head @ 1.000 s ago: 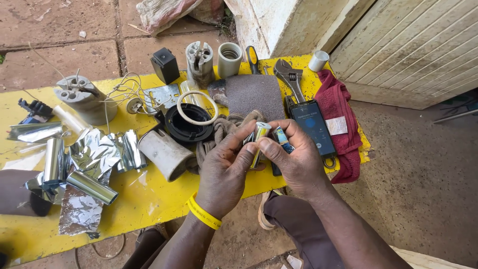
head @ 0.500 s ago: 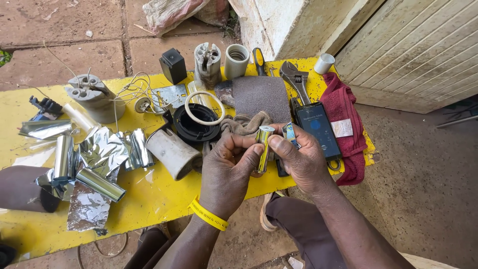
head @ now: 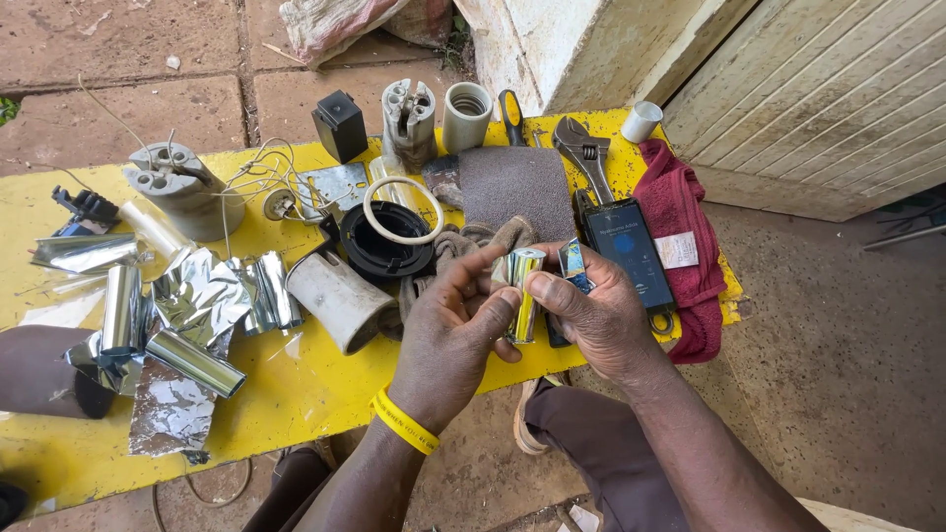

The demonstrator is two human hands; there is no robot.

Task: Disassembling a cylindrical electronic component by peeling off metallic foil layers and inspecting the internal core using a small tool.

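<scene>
Shiny foil-wrapped metal cylinder [head: 523,293] pinched upright between both our hands, just above the near edge of the yellow counter [head: 296,384].

Our left hand [head: 448,335] closes thumb and forefinger on the cylinder's lower part; our right hand [head: 591,315] presses a thumb against its side, fingers curled behind it, where a small blue-and-white packet [head: 573,262] also sits. The cylinder lies at the fingertips of each grip, not in a palm. We judge the smooth foil could slip under so light a pinch, dropping the piece past the counter edge. Beyond lie a black smartphone [head: 631,251], a red cloth [head: 680,212], grey sandpaper sheet [head: 517,187] and loose crumpled foil [head: 192,296].
</scene>
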